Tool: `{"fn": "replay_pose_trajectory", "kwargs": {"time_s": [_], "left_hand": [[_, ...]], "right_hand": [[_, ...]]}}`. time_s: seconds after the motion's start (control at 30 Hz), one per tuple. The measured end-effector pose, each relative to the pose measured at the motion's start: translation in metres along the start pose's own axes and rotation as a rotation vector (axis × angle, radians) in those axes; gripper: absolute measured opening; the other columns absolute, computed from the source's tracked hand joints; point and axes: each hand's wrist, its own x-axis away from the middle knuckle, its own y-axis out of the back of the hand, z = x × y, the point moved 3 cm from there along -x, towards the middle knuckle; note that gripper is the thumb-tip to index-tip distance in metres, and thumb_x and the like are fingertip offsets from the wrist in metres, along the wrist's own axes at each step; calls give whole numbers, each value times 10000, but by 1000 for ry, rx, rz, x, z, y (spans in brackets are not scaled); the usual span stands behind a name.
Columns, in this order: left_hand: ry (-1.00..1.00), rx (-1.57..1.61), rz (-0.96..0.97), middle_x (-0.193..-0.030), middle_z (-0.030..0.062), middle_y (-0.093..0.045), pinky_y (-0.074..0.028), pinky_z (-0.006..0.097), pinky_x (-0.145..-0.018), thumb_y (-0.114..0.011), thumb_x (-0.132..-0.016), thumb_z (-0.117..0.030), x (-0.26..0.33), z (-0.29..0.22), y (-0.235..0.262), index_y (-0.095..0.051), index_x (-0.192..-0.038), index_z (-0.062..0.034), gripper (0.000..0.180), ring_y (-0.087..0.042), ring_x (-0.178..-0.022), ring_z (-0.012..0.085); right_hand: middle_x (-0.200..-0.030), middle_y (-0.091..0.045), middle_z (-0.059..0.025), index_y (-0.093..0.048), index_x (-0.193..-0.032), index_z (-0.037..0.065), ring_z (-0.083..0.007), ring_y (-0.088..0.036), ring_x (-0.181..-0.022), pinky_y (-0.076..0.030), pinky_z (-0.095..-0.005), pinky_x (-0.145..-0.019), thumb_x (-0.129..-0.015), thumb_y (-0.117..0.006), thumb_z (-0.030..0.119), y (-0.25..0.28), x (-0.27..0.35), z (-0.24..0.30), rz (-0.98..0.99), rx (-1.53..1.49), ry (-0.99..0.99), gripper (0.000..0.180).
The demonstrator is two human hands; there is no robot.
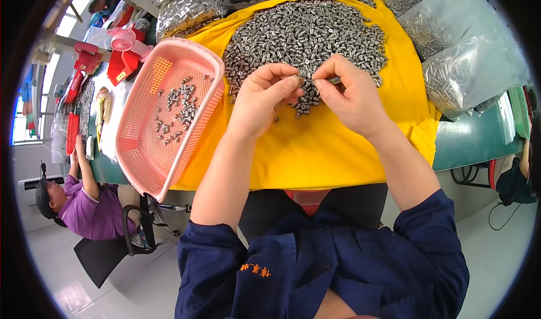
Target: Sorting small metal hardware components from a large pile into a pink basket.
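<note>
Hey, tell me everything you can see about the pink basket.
The pink basket looks like molded plastic, a rounded oblong with a smooth, solid rim and small perforations across its walls and bottom. It sits open on the person's left, its long sides slanting across the view. Loose silvery metal pieces lie scattered inside, mostly toward its right side. Part of it rests over the yellow cloth, whose color shows through the far wall's holes. Neither hand is touching it.

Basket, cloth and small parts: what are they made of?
Basket: likely moulded plastic, satin; perforated walls, soft sheen.
Cloth: probably fabric, mostly matte; soft creases and folds.
Small parts: look like bare metal, shiny; silvery glints, exact metal unclear.
</note>
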Motion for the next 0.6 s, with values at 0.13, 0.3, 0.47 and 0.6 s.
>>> {"fn": "replay_pose_trajectory", "kwargs": {"time_s": [0.13, 0.3, 0.47, 0.6], "left_hand": [[4, 180, 84, -836, 45, -600, -490, 261, -689, -544, -821, -35, 0, 3, -5, -564, -983, -41, 164, -589, -748, 137], [6, 206, 91, -855, 67, -609, -498, 286, -710, -546, -822, -32, 1, 4, -7, -572, -968, -38, 149, -600, -770, 155], [-7, 180, 96, -872, 82, -612, -500, 292, -732, -539, -821, -13, 2, 4, -9, -576, -970, -30, 154, -606, -783, 167], [-42, 166, 101, -868, 93, -615, -504, 291, -729, -548, -809, 5, 0, 7, -10, -582, -951, -13, 147, -609, -776, 175]], "right_hand": [[-714, -565, -57, -517, -826, 16, -122, -552, -623, -451, -243, -572, -771, -530, 45, 0, 0, 1, -7, -98, 3, 63], [-715, -574, -59, -516, -821, 11, -120, -572, -641, -465, -234, -591, -774, -525, 33, 0, -1, 3, 7, -113, 19, 52], [-713, -580, -62, -515, -818, 10, -114, -581, -638, -465, -231, -582, -777, -521, 29, -1, 0, 2, 7, -115, 17, 45], [-694, -563, -96, -495, -806, 27, -206, -578, -627, -454, -294, -564, -770, -515, 43, -1, 2, 2, -9, 17, 73, 44]]}}
